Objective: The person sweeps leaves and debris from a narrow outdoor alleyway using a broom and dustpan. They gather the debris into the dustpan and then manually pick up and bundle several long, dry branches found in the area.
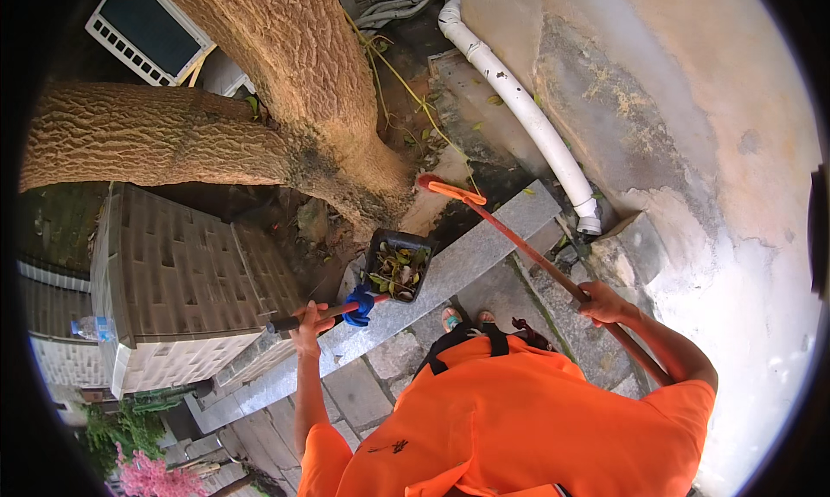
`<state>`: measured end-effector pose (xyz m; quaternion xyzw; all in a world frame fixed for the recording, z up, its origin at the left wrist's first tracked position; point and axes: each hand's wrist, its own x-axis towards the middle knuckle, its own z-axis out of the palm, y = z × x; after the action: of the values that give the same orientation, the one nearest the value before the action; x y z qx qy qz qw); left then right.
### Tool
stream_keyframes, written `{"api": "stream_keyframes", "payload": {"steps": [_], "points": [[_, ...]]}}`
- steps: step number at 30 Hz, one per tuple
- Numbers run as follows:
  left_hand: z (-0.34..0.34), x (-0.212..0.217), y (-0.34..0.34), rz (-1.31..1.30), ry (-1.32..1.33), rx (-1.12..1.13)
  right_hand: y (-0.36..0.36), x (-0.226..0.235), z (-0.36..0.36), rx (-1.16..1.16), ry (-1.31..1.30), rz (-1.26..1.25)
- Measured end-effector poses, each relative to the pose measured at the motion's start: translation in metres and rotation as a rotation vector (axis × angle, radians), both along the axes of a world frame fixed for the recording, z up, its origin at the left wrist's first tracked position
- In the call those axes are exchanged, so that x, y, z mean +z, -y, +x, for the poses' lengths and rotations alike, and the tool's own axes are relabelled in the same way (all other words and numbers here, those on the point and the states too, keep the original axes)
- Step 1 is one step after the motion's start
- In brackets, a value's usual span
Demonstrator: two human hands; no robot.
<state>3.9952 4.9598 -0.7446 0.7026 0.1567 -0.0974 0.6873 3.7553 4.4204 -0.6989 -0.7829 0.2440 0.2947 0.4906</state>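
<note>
Pan (400,238) w/ leaves (399,270) is sitting over kerb (501,237) nr trunk (328,90), prob. light + stiff; leaves looking loose, handle (339,310) best for holding. L hand (309,327) is gripping that handle, R hand (602,303) is gripping stick (534,253). Pan's underside isn't showing, stick's tip (425,180) is looking unclear, its rear end is disappearing behind R arm (664,334)

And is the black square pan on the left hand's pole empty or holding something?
Not empty: the black square pan holds green, yellow and brown leaves; how deep they lie, I cannot tell.
</note>
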Motion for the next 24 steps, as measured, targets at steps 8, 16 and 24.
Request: {"api": "stream_keyframes", "payload": {"steps": [8,16,24], "points": [[0.045,-0.019,0.118,-0.035,0.074,-0.158,0.048,-0.002,0.061,-0.163,0.201,-0.018],[0.082,-0.035,0.245,-0.075,0.05,-0.095,0.111,-0.116,0.148,-0.206,0.523,-0.153],[0.111,-0.055,0.363,-0.051,-0.002,0.085,0.15,-0.23,0.152,-0.156,0.502,-0.319]]}}
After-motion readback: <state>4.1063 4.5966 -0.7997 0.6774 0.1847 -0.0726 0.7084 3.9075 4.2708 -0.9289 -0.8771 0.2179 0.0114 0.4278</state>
